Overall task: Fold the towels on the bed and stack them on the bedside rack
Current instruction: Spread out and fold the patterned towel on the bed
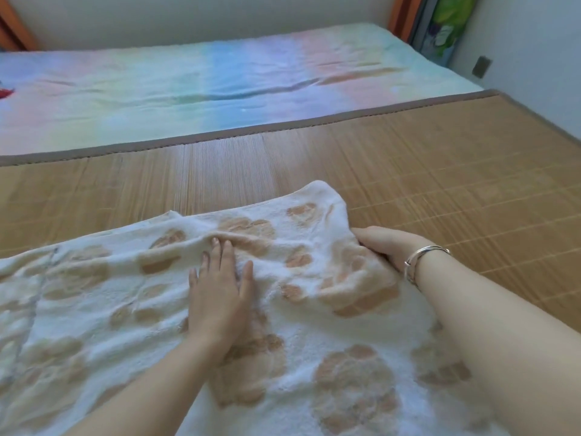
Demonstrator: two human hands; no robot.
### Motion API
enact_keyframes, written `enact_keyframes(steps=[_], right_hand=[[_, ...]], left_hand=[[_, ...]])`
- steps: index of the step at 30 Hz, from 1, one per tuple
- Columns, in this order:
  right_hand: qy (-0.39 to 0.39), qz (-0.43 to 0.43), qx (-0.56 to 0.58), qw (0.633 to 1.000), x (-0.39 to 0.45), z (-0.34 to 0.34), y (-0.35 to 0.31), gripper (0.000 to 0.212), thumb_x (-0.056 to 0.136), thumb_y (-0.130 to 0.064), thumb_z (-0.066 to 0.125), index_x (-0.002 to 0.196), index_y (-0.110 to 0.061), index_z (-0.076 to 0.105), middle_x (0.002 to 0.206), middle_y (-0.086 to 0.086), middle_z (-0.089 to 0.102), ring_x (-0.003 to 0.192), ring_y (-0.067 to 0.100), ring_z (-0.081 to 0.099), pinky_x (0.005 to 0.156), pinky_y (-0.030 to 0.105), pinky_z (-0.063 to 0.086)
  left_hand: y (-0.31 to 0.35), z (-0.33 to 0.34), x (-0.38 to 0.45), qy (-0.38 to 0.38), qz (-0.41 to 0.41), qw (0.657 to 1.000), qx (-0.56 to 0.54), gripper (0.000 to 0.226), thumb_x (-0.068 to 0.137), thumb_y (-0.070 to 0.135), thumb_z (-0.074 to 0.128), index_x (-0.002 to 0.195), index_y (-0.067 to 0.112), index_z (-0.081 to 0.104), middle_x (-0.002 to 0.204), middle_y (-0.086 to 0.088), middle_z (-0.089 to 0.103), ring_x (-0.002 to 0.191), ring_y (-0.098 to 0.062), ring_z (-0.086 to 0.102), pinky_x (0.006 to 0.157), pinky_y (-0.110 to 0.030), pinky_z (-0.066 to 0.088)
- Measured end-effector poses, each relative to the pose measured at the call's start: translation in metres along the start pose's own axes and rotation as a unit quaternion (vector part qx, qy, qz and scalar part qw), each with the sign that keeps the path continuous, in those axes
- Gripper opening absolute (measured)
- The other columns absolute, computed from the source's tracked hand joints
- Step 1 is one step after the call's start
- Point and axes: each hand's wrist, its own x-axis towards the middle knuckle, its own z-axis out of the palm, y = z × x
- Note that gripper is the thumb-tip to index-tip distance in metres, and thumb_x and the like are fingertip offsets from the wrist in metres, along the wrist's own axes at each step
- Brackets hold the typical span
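Our white fluffy towel with tan flower blotches (132, 297) lies spread on the woven bamboo mat (440, 158). Our left hand (220, 291) presses flat, fingers straight; our right hand (386, 243) pinches the far edge. We should carry that edge over evenly, keeping corners aligned.

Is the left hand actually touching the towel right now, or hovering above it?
Touching. The head view shows the left hand lying flat, fingers straight, on the paw-print towel, with no gap beneath the palm and the cloth wrinkled around the fingertips.
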Motion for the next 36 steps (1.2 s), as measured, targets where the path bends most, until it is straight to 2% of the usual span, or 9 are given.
enact_keyframes(steps=[3,6,11,14,17,22,27,32,36], right_hand=[[-0.042,-0.003,-0.020,0.999,0.009,0.002,-0.011,0.054,0.081,-0.058,0.062,0.102,-0.010,0.069,0.101,0.005,0.074,0.094,0.021,0.070,0.086,0.035,0.055],[-0.068,-0.050,-0.084,0.993,0.008,0.010,-0.021,0.028,0.088,-0.043,0.062,0.088,-0.018,0.074,0.090,0.003,0.074,0.084,0.018,0.070,0.081,0.034,0.056],[0.077,-0.116,-0.115,0.984,0.015,0.006,-0.034,0.051,0.094,-0.032,0.054,0.045,-0.020,0.050,0.051,-0.008,0.045,0.052,0.012,0.041,0.053,0.027,0.033],[0.219,-0.161,-0.059,0.961,0.027,-0.001,-0.037,0.048,0.096,-0.023,0.050,0.048,-0.025,0.051,0.051,-0.009,0.042,0.055,0.012,0.037,0.057,0.027,0.032],[0.333,-0.142,-0.059,0.930,0.038,-0.008,-0.031,0.049,0.097,-0.027,0.049,0.054,-0.005,0.048,0.059,0.005,0.034,0.061,0.020,0.033,0.057,0.032,0.028],[0.266,-0.043,-0.087,0.959,0.038,-0.010,-0.029,0.048,0.099,-0.034,0.045,0.054,-0.015,0.048,0.057,0.005,0.048,0.061,0.027,0.047,0.061,0.032,0.038],[0.206,-0.028,-0.014,0.978,0.042,-0.019,-0.046,0.051,0.094,-0.042,0.048,0.112,0.003,0.063,0.106,0.017,0.068,0.097,0.034,0.065,0.094,0.042,0.049],[0.152,-0.062,0.034,0.986,0.055,-0.017,-0.065,0.035,0.088,-0.039,0.060,0.086,-0.005,0.070,0.085,0.010,0.068,0.074,0.024,0.064,0.075,0.034,0.052],[0.149,-0.099,-0.089,0.980,0.069,-0.008,-0.076,0.044,0.086,-0.054,0.059,0.062,-0.017,0.054,0.054,-0.002,0.048,0.049,0.014,0.046,0.052,0.025,0.038]], left_hand=[[-0.005,0.003,0.006,0.008,0.009,1.000,-0.022,0.075,0.093,0.058,0.015,0.154,0.018,-0.004,0.161,0.004,-0.010,0.148,-0.009,-0.007,0.121,-0.034,-0.002],[-0.013,0.009,0.005,0.010,0.016,0.999,-0.032,0.081,0.091,0.066,0.011,0.153,0.018,-0.011,0.160,0.006,-0.017,0.146,-0.005,-0.015,0.120,-0.032,-0.004],[-0.015,0.010,0.003,0.023,0.005,1.000,0.004,0.087,0.082,0.071,-0.001,0.152,0.021,-0.014,0.158,0.010,-0.021,0.145,-0.005,-0.017,0.118,-0.040,-0.009],[-0.015,0.012,0.005,0.019,-0.017,0.999,0.021,0.085,0.082,0.072,-0.002,0.151,0.023,-0.017,0.156,0.011,-0.024,0.144,-0.006,-0.023,0.118,-0.045,-0.010],[-0.017,0.015,0.009,-0.005,-0.039,0.997,0.061,0.085,0.080,0.073,-0.008,0.151,0.027,-0.016,0.157,0.007,-0.026,0.143,-0.011,-0.027,0.118,-0.048,-0.011],[-0.009,0.009,0.016,-0.028,-0.053,0.996,0.073,0.075,0.087,0.070,0.004,0.151,0.034,-0.011,0.156,0.009,-0.028,0.144,-0.016,-0.025,0.117,-0.050,-0.011],[-0.002,-0.002,0.060,-0.008,-0.018,0.998,0.060,0.065,0.093,0.062,0.015,0.152,0.037,0.004,0.160,0.010,-0.015,0.147,-0.019,-0.014,0.117,-0.050,-0.007],[0.001,-0.003,0.088,-0.018,0.007,0.997,0.075,0.067,0.093,0.063,0.011,0.152,0.036,-0.003,0.160,0.007,-0.014,0.147,-0.021,-0.018,0.117,-0.049,-0.009],[0.000,0.007,0.098,-0.007,0.015,0.996,0.082,0.066,0.093,0.063,0.009,0.151,0.037,-0.010,0.160,0.008,-0.013,0.146,-0.020,-0.019,0.116,-0.048,-0.011]])
